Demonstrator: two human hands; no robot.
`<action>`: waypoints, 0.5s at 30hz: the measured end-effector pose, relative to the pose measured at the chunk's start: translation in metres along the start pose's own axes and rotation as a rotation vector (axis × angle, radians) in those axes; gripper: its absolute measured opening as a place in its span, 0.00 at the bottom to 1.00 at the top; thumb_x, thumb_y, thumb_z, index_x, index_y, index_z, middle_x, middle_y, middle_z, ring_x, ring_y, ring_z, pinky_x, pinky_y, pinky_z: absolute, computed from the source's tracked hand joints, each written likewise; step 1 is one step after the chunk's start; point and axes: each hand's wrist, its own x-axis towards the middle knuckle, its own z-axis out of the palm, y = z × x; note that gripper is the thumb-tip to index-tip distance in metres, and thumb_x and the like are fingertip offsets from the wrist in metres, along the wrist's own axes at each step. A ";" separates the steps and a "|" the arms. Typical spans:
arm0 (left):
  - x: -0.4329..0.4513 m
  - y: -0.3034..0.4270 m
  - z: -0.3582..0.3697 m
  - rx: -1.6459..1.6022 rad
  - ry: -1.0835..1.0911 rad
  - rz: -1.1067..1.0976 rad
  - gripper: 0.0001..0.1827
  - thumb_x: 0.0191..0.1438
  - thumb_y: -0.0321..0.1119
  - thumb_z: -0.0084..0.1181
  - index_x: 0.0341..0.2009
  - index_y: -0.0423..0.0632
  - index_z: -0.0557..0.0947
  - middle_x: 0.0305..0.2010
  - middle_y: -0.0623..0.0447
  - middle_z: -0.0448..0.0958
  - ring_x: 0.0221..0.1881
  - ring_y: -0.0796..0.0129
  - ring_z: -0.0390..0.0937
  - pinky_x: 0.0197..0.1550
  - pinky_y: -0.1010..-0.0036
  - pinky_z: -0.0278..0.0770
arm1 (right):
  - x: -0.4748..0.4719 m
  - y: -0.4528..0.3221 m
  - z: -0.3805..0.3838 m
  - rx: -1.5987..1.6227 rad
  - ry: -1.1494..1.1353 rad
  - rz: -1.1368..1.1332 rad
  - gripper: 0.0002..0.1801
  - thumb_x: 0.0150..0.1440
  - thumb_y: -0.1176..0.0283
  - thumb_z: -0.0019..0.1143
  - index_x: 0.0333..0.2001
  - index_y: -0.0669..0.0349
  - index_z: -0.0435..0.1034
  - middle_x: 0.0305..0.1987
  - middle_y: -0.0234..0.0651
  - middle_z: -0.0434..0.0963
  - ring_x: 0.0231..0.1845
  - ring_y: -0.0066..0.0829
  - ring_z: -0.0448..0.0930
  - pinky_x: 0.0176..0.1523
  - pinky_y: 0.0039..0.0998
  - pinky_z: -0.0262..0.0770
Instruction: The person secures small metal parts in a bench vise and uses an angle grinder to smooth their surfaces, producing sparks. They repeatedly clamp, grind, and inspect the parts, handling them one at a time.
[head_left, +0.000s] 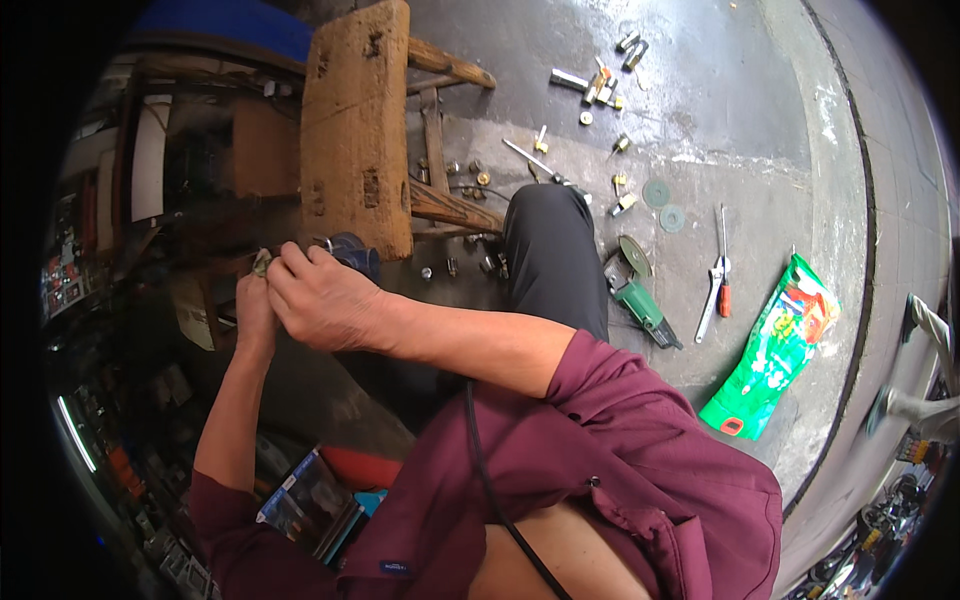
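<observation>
My right hand (324, 300) is curled and pressed against my left hand (255, 309), to the left of a wooden bench (352, 142). Between the two hands a small olive-coloured thing (262, 262) pokes out, perhaps a scrap of cloth. Fingers of both hands close around it, and my right hand hides most of it. Just beyond my right knuckles is a dark blue shape (352, 253), partly under the bench end.
On the concrete floor lie a green angle grinder (637, 300), two cutting discs (657, 193), an adjustable wrench (709, 300), a red-handled screwdriver (724, 296), a green printed bag (780, 349) and several lock cylinders (600, 90). Another person's legs (922, 409) show at the right.
</observation>
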 end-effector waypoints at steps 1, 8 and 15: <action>-0.002 0.005 0.004 -0.061 0.024 -0.065 0.20 0.70 0.47 0.52 0.35 0.46 0.86 0.27 0.55 0.80 0.26 0.76 0.72 0.27 0.71 0.65 | 0.001 0.000 -0.001 0.028 -0.009 0.020 0.17 0.45 0.63 0.59 0.32 0.67 0.77 0.36 0.42 0.74 0.41 0.40 0.74 0.36 0.34 0.70; -0.014 0.051 0.015 -0.243 0.015 -0.409 0.22 0.70 0.52 0.49 0.25 0.56 0.75 0.18 0.60 0.67 0.14 0.73 0.62 0.16 0.71 0.51 | -0.002 0.000 -0.002 0.103 -0.001 0.022 0.18 0.46 0.63 0.65 0.34 0.68 0.78 0.38 0.41 0.74 0.43 0.40 0.74 0.38 0.35 0.72; 0.001 0.024 0.008 -0.059 0.010 -0.313 0.18 0.66 0.43 0.46 0.25 0.53 0.76 0.17 0.59 0.68 0.13 0.73 0.62 0.15 0.71 0.51 | 0.000 0.001 -0.001 0.080 -0.017 0.019 0.19 0.44 0.63 0.67 0.34 0.68 0.78 0.38 0.40 0.74 0.43 0.40 0.74 0.39 0.34 0.73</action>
